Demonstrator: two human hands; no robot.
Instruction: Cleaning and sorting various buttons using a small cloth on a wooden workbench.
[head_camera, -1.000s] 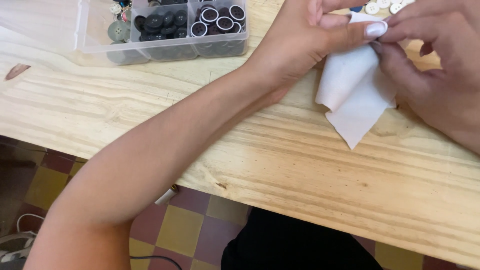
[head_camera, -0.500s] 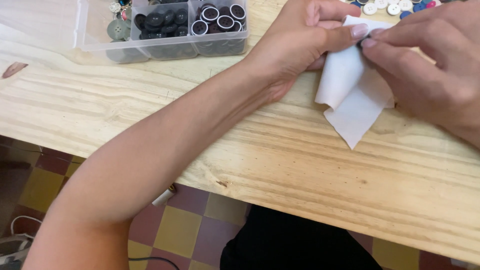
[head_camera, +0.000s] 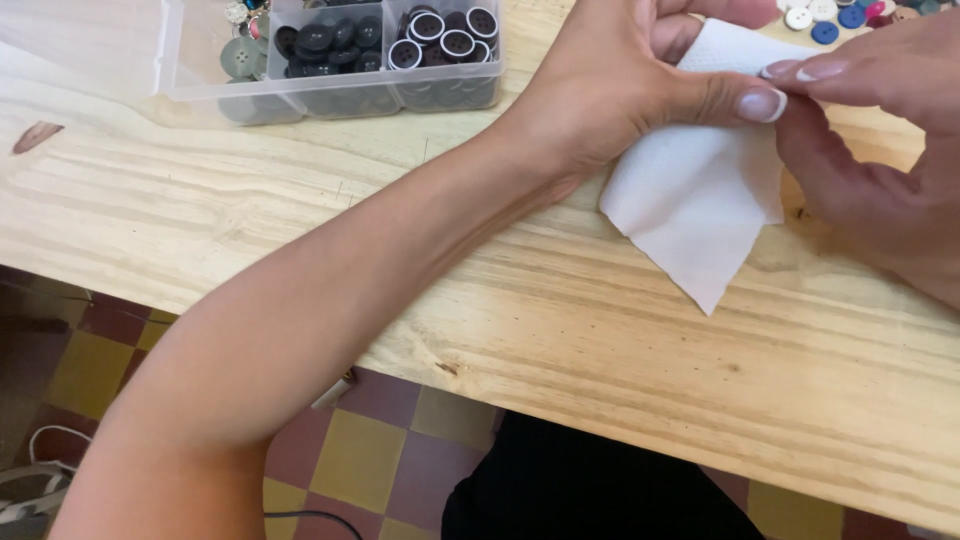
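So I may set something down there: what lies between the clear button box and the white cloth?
In the head view, only the left hand and its wrist cross between the clear button box and the white cloth; beneath is bare wooden table.

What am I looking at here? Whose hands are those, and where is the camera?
The camera sits on a person's head and looks down, so you see their own two arms from above. There is no machine, just bare hands. The left hand reaches across from the lower left, and its thumb presses on a piece of white cloth. The right hand comes in from the right, and its fingertips meet the cloth by that thumb. Both hands hold the cloth just above a pale wooden table. At the top stands a clear plastic box with compartments full of dark buttons. A few loose coloured buttons lie at the top right. Below the table edge you can see a checkered floor.
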